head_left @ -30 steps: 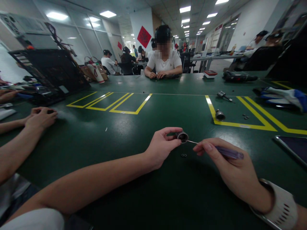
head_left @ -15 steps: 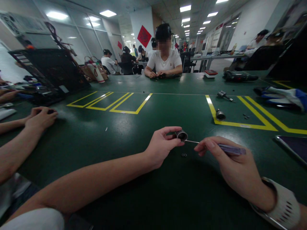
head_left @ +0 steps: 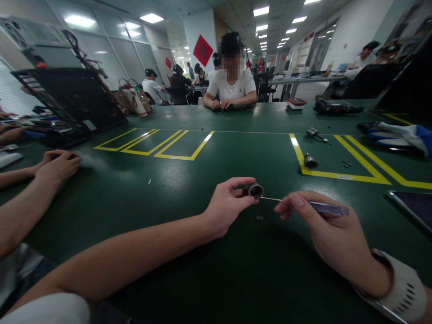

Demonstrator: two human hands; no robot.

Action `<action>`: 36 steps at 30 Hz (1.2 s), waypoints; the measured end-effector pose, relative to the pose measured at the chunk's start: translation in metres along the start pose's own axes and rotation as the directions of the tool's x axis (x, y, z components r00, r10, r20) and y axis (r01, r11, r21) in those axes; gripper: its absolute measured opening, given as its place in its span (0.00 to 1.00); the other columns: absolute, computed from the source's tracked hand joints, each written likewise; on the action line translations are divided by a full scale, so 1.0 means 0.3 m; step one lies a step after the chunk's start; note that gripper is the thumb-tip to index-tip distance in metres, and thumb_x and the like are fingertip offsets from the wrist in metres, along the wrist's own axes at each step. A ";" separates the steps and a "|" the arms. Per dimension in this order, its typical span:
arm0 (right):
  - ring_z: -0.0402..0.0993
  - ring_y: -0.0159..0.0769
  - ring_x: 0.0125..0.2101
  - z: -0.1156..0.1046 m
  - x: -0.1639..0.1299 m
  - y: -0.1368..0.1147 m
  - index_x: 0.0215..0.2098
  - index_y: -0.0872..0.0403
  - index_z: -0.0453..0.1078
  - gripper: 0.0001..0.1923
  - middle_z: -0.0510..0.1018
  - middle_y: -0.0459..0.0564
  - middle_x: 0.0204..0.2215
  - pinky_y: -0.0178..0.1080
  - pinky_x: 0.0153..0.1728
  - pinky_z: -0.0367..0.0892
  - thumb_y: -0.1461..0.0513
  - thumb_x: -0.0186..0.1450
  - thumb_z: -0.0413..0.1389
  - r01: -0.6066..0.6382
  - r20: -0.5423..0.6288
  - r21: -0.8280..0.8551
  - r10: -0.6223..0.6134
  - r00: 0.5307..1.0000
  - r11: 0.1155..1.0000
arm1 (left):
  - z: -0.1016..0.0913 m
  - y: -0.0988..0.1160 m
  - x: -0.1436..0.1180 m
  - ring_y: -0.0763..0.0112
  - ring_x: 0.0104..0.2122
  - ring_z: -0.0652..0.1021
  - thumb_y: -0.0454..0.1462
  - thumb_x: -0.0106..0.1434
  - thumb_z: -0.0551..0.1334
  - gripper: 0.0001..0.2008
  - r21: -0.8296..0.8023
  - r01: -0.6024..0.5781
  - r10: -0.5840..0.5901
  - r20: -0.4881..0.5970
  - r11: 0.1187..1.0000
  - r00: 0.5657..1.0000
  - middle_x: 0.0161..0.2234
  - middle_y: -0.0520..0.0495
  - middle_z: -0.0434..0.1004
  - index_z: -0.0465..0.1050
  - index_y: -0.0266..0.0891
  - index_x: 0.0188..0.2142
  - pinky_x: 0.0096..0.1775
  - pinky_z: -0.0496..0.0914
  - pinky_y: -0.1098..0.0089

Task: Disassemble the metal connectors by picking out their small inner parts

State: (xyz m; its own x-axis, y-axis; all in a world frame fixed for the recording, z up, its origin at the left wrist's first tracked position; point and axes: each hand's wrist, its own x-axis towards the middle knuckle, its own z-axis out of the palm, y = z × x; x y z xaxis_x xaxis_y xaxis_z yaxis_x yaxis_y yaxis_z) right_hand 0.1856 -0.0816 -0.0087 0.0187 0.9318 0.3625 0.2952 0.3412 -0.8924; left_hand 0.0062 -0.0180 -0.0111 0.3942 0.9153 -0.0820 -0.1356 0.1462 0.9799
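The left hand (head_left: 227, 208) had its grip closed on a small, dark metal cylinder with an open mouth (head_left: 255, 190), pinched between thumb and fingertips and held just above the dark green tabletop (head_left: 175, 189), mouth turned toward three o'clock. The right hand (head_left: 324, 229) had its grip closed on a thin screwdriver with a translucent purple handle (head_left: 326, 208), whose slim steel shaft ran toward nine o'clock until its tip met the cylinder's mouth.

The step in hand looked like working the tip at a fastener or part inside the cylinder; whether the tip was seated could not be told. The next move seemed to call for a steady left hold and a straight, light turn of the handle.

The cylinder sat at the fingertips, at two o'clock from the left palm and at nine o'clock from the right fingers. Two tiny dark rings (head_left: 258, 218) lay on the tabletop just below it, at six o'clock. A second metal cylinder (head_left: 309, 161) lay well apart at one o'clock, beside a yellow tape line (head_left: 337, 176).
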 end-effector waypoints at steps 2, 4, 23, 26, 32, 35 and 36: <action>0.76 0.33 0.28 0.001 0.001 -0.004 0.32 0.52 0.73 0.10 0.79 0.47 0.27 0.34 0.30 0.74 0.56 0.63 0.53 -0.006 -0.006 -0.007 0.006 1.000 1.000 | 0.003 0.003 -0.003 0.69 0.38 0.78 0.26 0.50 0.66 0.22 0.006 0.004 -0.004 -0.004 1.000 1.000 0.38 0.46 0.78 0.70 0.36 0.45 0.47 0.70 0.62; 0.76 0.33 0.27 0.002 0.002 -0.011 0.32 0.52 0.73 0.10 0.79 0.47 0.26 0.34 0.28 0.74 0.56 0.63 0.53 -0.016 -0.012 -0.026 0.015 1.000 1.000 | 0.005 0.004 -0.004 0.68 0.39 0.78 0.25 0.50 0.65 0.22 0.014 0.000 0.000 -0.008 1.000 1.000 0.38 0.45 0.78 0.69 0.35 0.45 0.48 0.70 0.62; 0.77 0.32 0.27 0.012 -0.003 -0.033 0.32 0.51 0.73 0.08 0.79 0.46 0.26 0.32 0.26 0.73 0.59 0.64 0.52 0.108 -0.024 -0.167 -0.114 0.993 0.980 | 0.001 -0.003 0.005 0.71 0.37 0.78 0.25 0.51 0.65 0.22 0.001 0.018 -0.018 -0.025 1.000 1.000 0.38 0.46 0.78 0.69 0.37 0.46 0.47 0.71 0.63; 0.77 0.33 0.28 0.014 -0.006 -0.027 0.33 0.52 0.73 0.08 0.80 0.46 0.27 0.33 0.27 0.73 0.59 0.63 0.53 0.126 0.015 -0.168 -0.125 0.992 0.978 | 0.001 -0.002 0.002 0.71 0.37 0.78 0.26 0.51 0.66 0.21 0.004 0.002 -0.002 -0.014 1.000 1.000 0.38 0.45 0.78 0.70 0.36 0.46 0.46 0.71 0.63; 0.76 0.35 0.32 0.018 -0.018 -0.020 0.38 0.50 0.72 0.08 0.79 0.48 0.33 0.37 0.32 0.73 0.61 0.64 0.52 0.222 0.122 -0.260 -0.196 0.973 0.940 | 0.006 0.003 -0.001 0.70 0.35 0.78 0.27 0.52 0.65 0.17 0.015 -0.008 0.008 -0.021 1.000 1.000 0.36 0.46 0.78 0.71 0.36 0.42 0.44 0.72 0.63; 0.76 0.35 0.33 0.019 -0.020 -0.021 0.39 0.49 0.72 0.08 0.79 0.48 0.33 0.38 0.33 0.72 0.62 0.64 0.52 0.275 0.165 -0.285 -0.235 0.958 0.918 | 0.012 0.006 0.001 0.70 0.33 0.78 0.26 0.50 0.64 0.14 0.028 -0.011 0.013 -0.057 1.000 0.998 0.34 0.46 0.78 0.71 0.34 0.38 0.41 0.74 0.63; 0.76 0.35 0.33 0.020 -0.020 -0.022 0.39 0.49 0.71 0.08 0.79 0.48 0.33 0.38 0.34 0.72 0.63 0.64 0.52 0.290 0.177 -0.285 -0.247 0.953 0.914 | 0.015 0.007 0.002 0.70 0.33 0.78 0.25 0.50 0.64 0.13 0.033 -0.011 0.013 -0.067 0.999 0.998 0.33 0.46 0.78 0.71 0.34 0.37 0.40 0.74 0.64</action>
State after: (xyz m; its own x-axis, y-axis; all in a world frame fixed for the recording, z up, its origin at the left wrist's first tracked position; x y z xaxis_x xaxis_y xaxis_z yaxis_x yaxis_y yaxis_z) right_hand 0.1778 -0.0889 -0.0066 -0.2244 0.8254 0.5181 0.5476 0.5466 -0.6336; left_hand 0.0102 -0.0188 -0.0083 0.3309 0.9402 -0.0808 -0.1099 0.1234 0.9862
